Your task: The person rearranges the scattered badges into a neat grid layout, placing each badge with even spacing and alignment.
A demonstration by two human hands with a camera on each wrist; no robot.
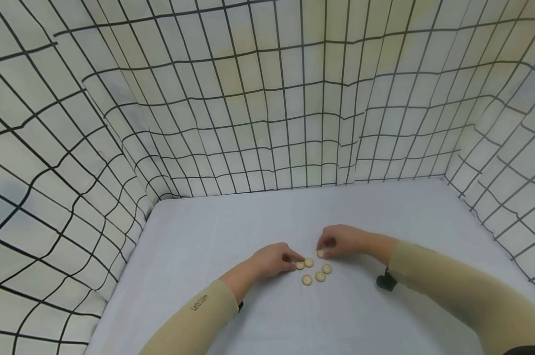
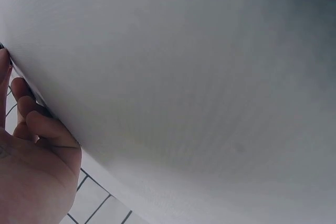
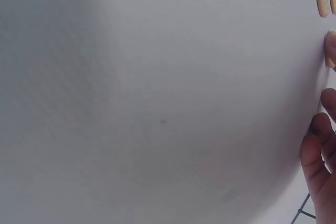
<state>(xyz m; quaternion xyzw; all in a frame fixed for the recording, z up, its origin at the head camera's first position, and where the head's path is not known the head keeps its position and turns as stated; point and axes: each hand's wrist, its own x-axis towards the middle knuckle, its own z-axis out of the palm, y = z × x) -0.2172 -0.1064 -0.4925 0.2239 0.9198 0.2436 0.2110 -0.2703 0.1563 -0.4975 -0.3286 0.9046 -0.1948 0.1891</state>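
Several round, pale beige wooden buttons with small marks at their centres lie in a loose ring on the white cloth. My left hand (image 1: 273, 260) holds one button (image 1: 300, 265) between thumb and forefinger at the ring's left side. Right beside it lies another button (image 1: 309, 262). At the top right of the ring, my right hand (image 1: 345, 240) pinches a button (image 1: 321, 254) at the cloth. Nearer to me are three more buttons, a left one (image 1: 307, 280), a middle one (image 1: 320, 276) and a right one (image 1: 327, 268). The left wrist view shows curled fingers, the buttons hidden.
A white cloth (image 1: 232, 217) covers the table under both hands. White walls with a black grid (image 1: 267, 98) stand behind and on both sides. A small dark object (image 1: 386, 281) hangs below the right wrist.
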